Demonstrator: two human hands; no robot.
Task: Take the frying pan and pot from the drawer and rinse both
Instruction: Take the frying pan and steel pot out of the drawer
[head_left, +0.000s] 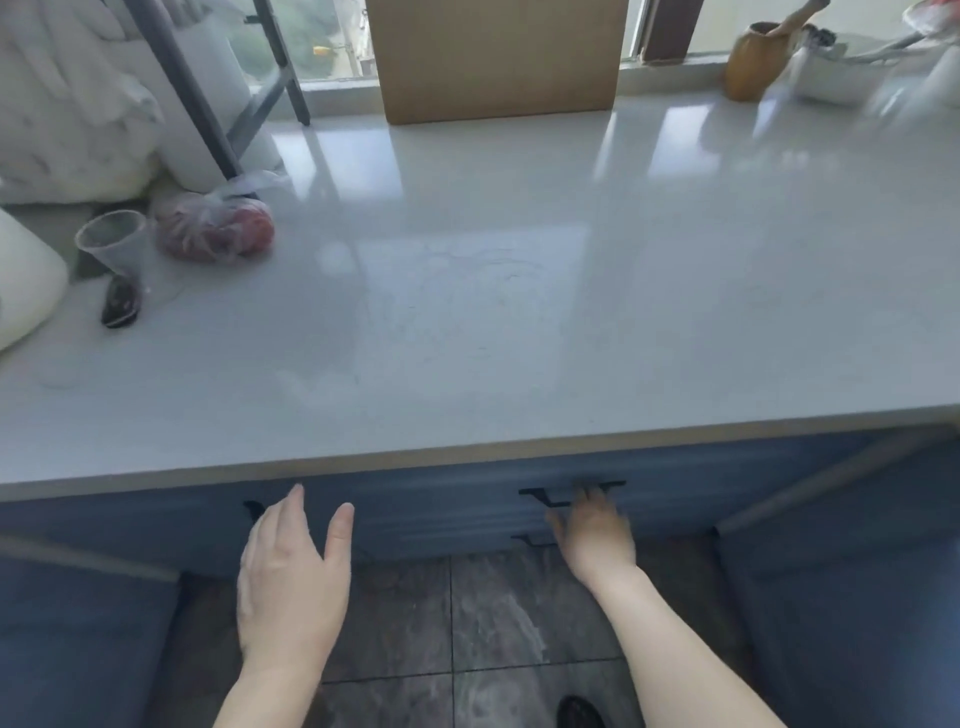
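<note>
Below the near edge of the pale grey glossy worktop (467, 322), the blue ribbed drawer front (441, 504) is shut, so the frying pan and pot are out of sight, presumably inside. Your left hand (291, 582) hovers with fingers spread, gripping nothing. Your right hand (595, 530) reaches the black bar handle (571, 491); whether it has closed is unclear. Hook it fully and pull straight.

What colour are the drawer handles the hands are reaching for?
Black. The drawer handles stand out against the blue drawer front in the head view, by the right hand.
</note>
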